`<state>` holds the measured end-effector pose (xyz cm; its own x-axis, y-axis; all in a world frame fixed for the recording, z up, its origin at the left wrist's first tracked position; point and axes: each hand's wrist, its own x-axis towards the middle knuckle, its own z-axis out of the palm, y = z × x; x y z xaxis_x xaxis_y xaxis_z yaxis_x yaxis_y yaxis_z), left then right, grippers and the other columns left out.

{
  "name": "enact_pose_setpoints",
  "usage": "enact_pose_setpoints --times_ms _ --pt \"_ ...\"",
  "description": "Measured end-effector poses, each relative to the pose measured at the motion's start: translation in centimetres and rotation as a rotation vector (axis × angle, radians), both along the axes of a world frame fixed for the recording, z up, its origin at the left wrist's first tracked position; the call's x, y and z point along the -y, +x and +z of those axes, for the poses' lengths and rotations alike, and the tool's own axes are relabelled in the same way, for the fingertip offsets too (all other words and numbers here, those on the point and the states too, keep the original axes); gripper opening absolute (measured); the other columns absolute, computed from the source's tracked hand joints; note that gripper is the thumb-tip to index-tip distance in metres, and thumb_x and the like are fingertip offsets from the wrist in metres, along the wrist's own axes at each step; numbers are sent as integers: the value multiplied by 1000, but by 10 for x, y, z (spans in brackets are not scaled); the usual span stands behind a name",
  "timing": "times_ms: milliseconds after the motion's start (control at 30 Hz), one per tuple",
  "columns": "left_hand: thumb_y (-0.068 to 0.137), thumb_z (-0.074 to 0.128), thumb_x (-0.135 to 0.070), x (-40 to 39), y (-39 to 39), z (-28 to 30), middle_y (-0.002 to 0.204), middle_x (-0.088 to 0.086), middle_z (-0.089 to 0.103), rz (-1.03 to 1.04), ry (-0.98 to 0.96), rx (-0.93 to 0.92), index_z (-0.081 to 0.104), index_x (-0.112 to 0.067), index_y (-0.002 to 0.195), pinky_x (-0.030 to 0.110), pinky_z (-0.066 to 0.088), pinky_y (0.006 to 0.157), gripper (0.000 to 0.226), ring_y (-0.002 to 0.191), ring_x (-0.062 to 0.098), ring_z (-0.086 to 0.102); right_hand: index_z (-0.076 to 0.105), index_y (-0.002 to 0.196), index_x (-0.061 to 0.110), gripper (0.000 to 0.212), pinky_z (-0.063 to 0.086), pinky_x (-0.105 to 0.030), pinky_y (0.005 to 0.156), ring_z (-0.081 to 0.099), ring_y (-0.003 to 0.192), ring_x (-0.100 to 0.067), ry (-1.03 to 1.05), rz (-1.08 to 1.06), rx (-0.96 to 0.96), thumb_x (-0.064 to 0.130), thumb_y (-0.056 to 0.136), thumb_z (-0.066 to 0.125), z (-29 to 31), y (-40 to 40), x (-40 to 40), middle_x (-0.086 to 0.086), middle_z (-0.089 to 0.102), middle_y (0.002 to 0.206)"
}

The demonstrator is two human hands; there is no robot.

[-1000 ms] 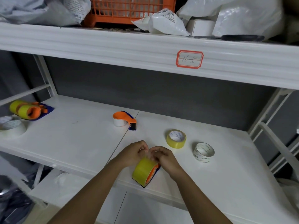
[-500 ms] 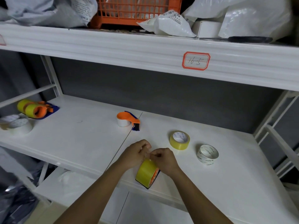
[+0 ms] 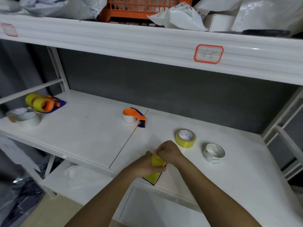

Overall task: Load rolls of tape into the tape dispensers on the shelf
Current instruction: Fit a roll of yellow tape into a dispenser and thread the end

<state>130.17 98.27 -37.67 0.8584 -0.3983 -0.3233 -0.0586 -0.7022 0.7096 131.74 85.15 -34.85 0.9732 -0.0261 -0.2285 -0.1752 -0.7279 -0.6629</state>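
Yellow tape already sits in two dispensers (image 3: 43,103) far left and white tape in the middle one (image 3: 133,117), two loose rolls (image 3: 185,137) wait on the shelf (image 3: 82,128), while the left hand (image 3: 146,166) grips the yellow-loaded dispenser (image 3: 155,167) at the front edge and the right hand (image 3: 168,152) pinches its top.

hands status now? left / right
Left hand: closed around the yellow tape roll in its dispenser, steadying it.
Right hand: fingers pinched at the top of the same roll; exact grip hidden.
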Motion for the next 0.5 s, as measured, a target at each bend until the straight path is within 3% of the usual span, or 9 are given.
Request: enact_pose_setpoints --times_ms 67,133,233,400,500 --pt "77 68 -49 2 -3 -3 109 0 59 29 54 59 38 -18 124 30 50 82 64 96 15 58 66 91 -6 27 40 -23 62 54 77 -16 14 -34 -72 20 91 59 1 1 -2 -12 60 85" --pt "76 68 -45 4 -7 -3 107 3 62 35 107 125 38 -18 122 32 50 79 61 95 17 61 56 73 2 23 38 -18 53 49 63 -13 64 -107 -167 15 92 56 3 2 -1 -6 50 71" --pt "75 67 -42 5 -10 2 102 2 62 6 166 245 40 -16 114 29 46 70 55 91 21 62 45 65 10 29 38 -15 49 45 58 -10 233 -200 -265 8 93 51 6 2 7 -5 47 68" --pt "75 66 -41 1 -8 10 99 1 62 -30 180 391 41 -16 113 25 39 64 53 83 20 60 59 96 5 8 43 -9 45 52 67 -6 573 -301 -299 12 94 54 13 -7 17 -8 57 91" --pt "75 66 -41 -1 -5 12 97 3 63 -43 203 434 41 -15 113 25 36 60 53 82 22 60 56 97 5 12 43 -11 45 52 65 -6 653 -341 -281 16 93 58 9 -8 20 -6 57 83"
